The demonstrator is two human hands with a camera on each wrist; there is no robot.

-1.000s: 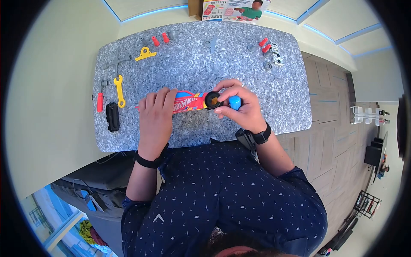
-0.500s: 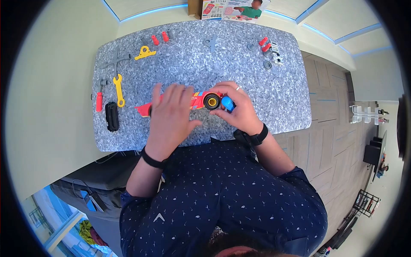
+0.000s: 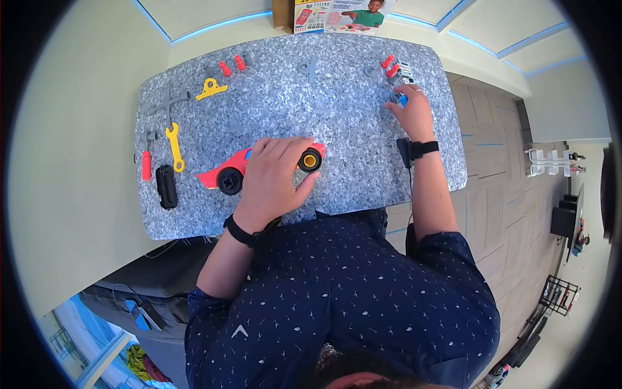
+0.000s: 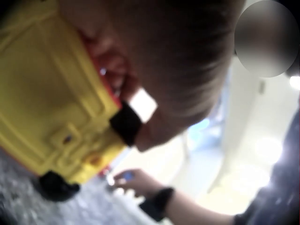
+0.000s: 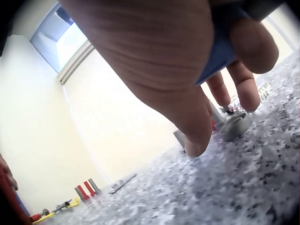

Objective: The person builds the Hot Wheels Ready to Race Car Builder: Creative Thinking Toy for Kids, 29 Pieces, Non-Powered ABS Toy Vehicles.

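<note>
My left hand (image 3: 272,175) grips a red toy car (image 3: 210,178) from above, near the table's front edge. The car lies tilted, its yellow underside (image 4: 51,79) facing the left wrist camera. One black wheel (image 3: 230,181) has a dark centre; the other wheel (image 3: 310,160) shows a yellow hub. At the table's right side my right hand (image 3: 416,117) keeps a blue plastic piece (image 5: 218,51) in its palm under curled fingers. Its thumb and fingertips are around a grey ring-shaped piece (image 5: 236,125) on the tabletop.
Red and grey pegs (image 3: 389,61) and a silver engine-like block (image 3: 405,70) lie beyond my right hand. A yellow wrench (image 3: 174,146), yellow bracket (image 3: 210,89), grey cross-shaped tool (image 3: 170,104) and black part (image 3: 166,187) lie at left. A picture box (image 3: 343,16) stands behind.
My right hand has left the car's wheel and moved right and away to the grey ring, taking the blue piece along. The left hand has shifted along the car, which has tipped towards me.
</note>
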